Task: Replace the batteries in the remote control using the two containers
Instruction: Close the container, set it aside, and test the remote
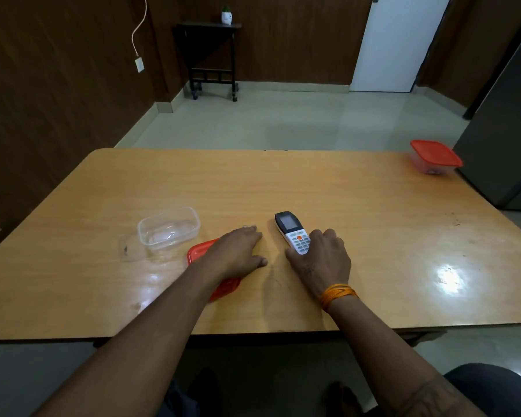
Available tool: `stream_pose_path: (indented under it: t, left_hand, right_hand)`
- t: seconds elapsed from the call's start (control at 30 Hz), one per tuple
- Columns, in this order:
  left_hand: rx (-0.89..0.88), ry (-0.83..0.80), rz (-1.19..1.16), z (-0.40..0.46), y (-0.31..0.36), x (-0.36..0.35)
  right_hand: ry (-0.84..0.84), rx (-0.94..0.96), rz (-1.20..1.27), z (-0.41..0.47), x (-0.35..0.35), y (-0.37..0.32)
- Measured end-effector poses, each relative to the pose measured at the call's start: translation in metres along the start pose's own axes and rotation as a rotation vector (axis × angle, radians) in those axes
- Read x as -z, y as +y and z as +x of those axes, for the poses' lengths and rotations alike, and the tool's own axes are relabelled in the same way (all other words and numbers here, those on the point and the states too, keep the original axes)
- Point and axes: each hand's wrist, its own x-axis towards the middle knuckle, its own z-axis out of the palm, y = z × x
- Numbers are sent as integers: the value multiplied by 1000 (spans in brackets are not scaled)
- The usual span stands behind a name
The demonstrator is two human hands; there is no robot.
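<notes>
A white and black remote control (292, 232) lies face up on the wooden table (373, 236), a little right of centre. My right hand (321, 260) grips its near end, fingers around its sides. My left hand (241, 251) rests flat on the table just left of the remote, holding nothing. An open clear plastic container (169, 228) sits to the left with nothing visible inside it. Its red lid (214, 266) lies flat on the table under my left forearm. A second clear container with a red lid on (435, 158) stands at the table's far right corner.
A small clear plastic piece (130, 251) lies beside the open container on its left. A grey cabinet (503, 130) stands against the table's far right side. Beyond the table are a tiled floor and a dark side table (211, 55) against the wall.
</notes>
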Motion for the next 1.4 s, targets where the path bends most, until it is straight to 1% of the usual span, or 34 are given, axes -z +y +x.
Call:
stream_pose_path:
  t: [0.1, 0.17, 0.23, 0.3, 0.4, 0.47, 0.53, 0.6, 0.67, 0.87, 0.97, 1.03, 1.1, 1.17, 1.2, 1.27, 1.33, 1.4]
  left_hand:
    - [43, 60, 10, -11, 4, 7]
    - [83, 146, -10, -23, 8, 16]
    - [122, 241, -65, -38, 10, 23]
    - [192, 320, -115, -54, 5, 29]
    - [356, 394, -140, -76, -14, 34]
    - [464, 371, -96, -87, -32, 32]
    - [533, 325, -101, -93, -47, 27]
    - [552, 266, -128, -96, -53, 23]
    - [554, 216, -153, -96, -54, 20]
    - [545, 196, -276, -91, -51, 19]
    - [541, 169, -370, -90, -54, 20]
    - [526, 176, -426, -91, -56, 21]
    - [508, 297, -566, -95, -54, 29]
    - [524, 460, -850, -98, -50, 42]
    - [543, 512, -997, -101, -48, 49]
    - [546, 527, -1187, -103, -48, 57]
    - [500, 531, -1299, -103, -51, 58]
    - [485, 576, -1335, -100, -58, 56]
  right_hand:
    - [102, 51, 3, -8, 3, -4]
    - [204, 130, 47, -17, 4, -13]
    - [244, 191, 122, -28, 3, -27]
    - [202, 217, 230, -39, -1, -44]
    - [91, 223, 354, -50, -6, -70]
    - [-14, 214, 337, -54, -8, -83]
    - [-163, 200, 286, -55, -11, -93]
    - [-272, 181, 268, -56, -11, -103]
    - [-331, 143, 275, -56, -10, -112]
    - [-374, 29, 343, -53, -14, -121]
    - [-367, -70, 509, -51, -9, -120]
    - [-292, -109, 631, -54, -3, -120]
    - [-172, -38, 702, -59, 1, -121]
    - [-68, 111, 688, -62, 3, -122]
    - [-24, 191, 644, -63, 4, -124]
    - [84, 366, 505, -64, 4, -129]
    - [165, 514, 364, -62, 1, -134]
    - [133, 569, 371, -56, -2, -140]
